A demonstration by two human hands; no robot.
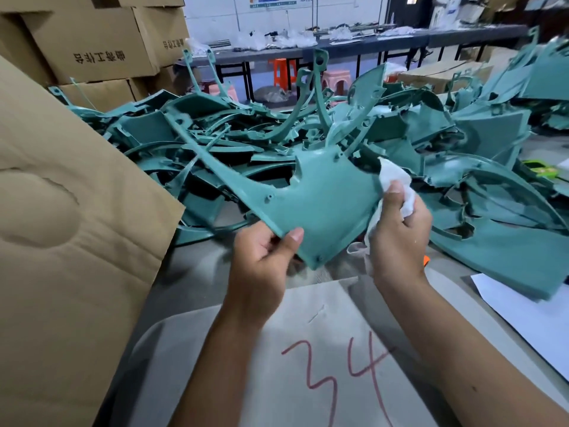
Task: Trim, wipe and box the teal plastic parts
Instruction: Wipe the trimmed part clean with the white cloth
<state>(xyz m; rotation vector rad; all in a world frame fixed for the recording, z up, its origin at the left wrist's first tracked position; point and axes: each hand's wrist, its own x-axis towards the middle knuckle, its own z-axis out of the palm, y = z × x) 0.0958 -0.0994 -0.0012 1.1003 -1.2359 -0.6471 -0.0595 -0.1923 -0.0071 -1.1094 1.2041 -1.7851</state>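
brown cardboard sheet [61, 241]: cut off left | teal parts pile [492, 134]: cut off right

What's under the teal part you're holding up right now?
Below the held teal part lies a pale sheet with red "34". The left hand grips its lower edge; the white cloth in the right hand covers the right edge.

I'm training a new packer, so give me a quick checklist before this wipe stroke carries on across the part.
1. Left hand grips the teal part at its lower edge: ok.
2. Right hand holds the white cloth: ok.
3. Cloth touches the part's right edge: ok.
4. Part lifted above the pile of teal parts: ok.
5. Trimming finished: cannot tell.
6. Cardboard box open for packing: cannot tell.
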